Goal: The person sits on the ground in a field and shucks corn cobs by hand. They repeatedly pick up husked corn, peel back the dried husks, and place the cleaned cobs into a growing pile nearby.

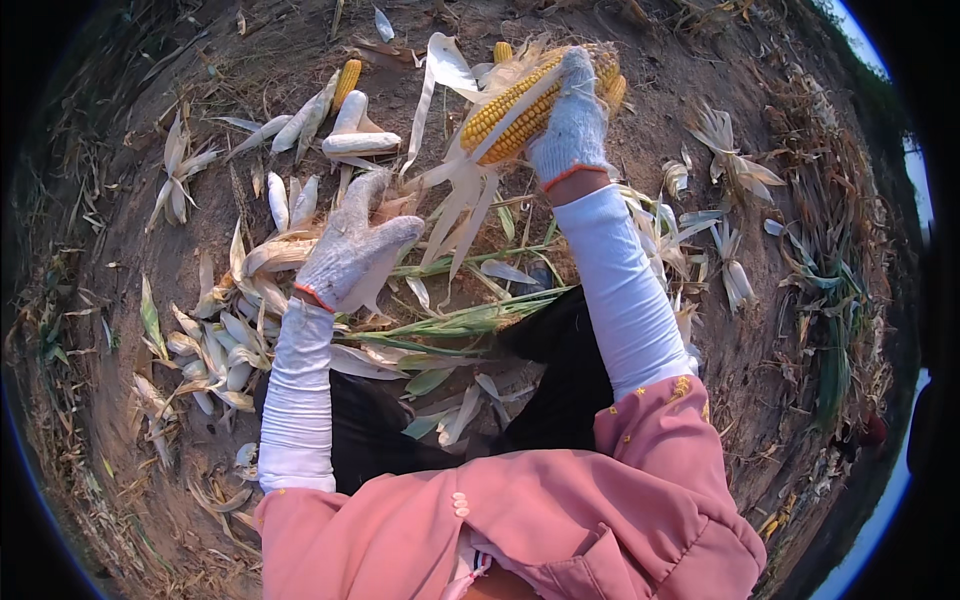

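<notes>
My right hand (576,120), in a knit glove with an orange cuff edge, grips a yellow ear of corn (501,124) at the top centre. Peeled pale husk (461,195) hangs from the ear's lower end, and a husk strip lies along its kernels. More yellow kernels (616,91) show just beyond my fingers; whether they belong to a separate ear is partly hidden. My left hand (356,247), gloved alike, is empty with thumb and fingers apart. It hovers beside dry husk leaves (281,253), left of centre.
Unhusked ears (225,349) lie heaped on the left. Farther up are several pale ears (364,144) and a partly bared yellow ear (346,81). Green stalks (457,321) cross the soil before my legs. Empty-looking husks (735,161) and a dry stalk pile (836,300) lie right.
</notes>
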The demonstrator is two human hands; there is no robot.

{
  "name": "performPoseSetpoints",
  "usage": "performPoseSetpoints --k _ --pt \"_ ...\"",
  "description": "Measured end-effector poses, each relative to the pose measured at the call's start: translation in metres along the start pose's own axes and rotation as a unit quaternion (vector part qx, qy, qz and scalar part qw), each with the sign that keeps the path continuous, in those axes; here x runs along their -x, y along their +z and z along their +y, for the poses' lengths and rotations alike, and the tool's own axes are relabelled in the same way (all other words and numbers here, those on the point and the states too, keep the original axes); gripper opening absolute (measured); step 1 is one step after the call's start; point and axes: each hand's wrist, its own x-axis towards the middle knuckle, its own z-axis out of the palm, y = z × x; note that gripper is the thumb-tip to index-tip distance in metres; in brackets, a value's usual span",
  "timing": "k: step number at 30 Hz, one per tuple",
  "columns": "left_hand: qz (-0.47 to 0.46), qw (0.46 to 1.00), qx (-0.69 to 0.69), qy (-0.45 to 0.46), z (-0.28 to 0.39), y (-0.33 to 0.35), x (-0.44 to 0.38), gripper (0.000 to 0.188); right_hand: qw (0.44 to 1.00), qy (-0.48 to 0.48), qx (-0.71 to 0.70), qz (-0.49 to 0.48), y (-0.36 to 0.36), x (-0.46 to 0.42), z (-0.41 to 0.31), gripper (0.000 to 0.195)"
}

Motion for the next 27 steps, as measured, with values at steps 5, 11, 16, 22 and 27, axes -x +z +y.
performPoseSetpoints --k 5,11,16,22,27 --pt "0.189 0.975 0.065 0.098 -0.015 0.003 -0.013 0.044 1.0 0.01 0.023 0.002 0.011 0.014 0.011 0.05" --pt "0.18 0.951 -0.069 0.241 0.001 0.034 -0.018 0.037 0.994 0.069 0.044 -0.077 0.03 0.055 0.036 0.042" --pt "0.1 0.946 -0.106 0.291 0.006 0.033 -0.013 0.019 0.994 0.03 0.049 -0.09 0.029 0.052 0.041 0.044" --pt "-0.292 0.942 -0.137 0.092 0.0 0.032 0.015 0.027 0.997 -0.029 0.035 -0.066 0.018 0.029 0.029 0.047" --pt "-0.204 0.9 0.326 -0.203 0.02 0.027 0.001 0.057 0.977 -0.132 0.131 -0.109 0.029 0.061 0.032 0.048"
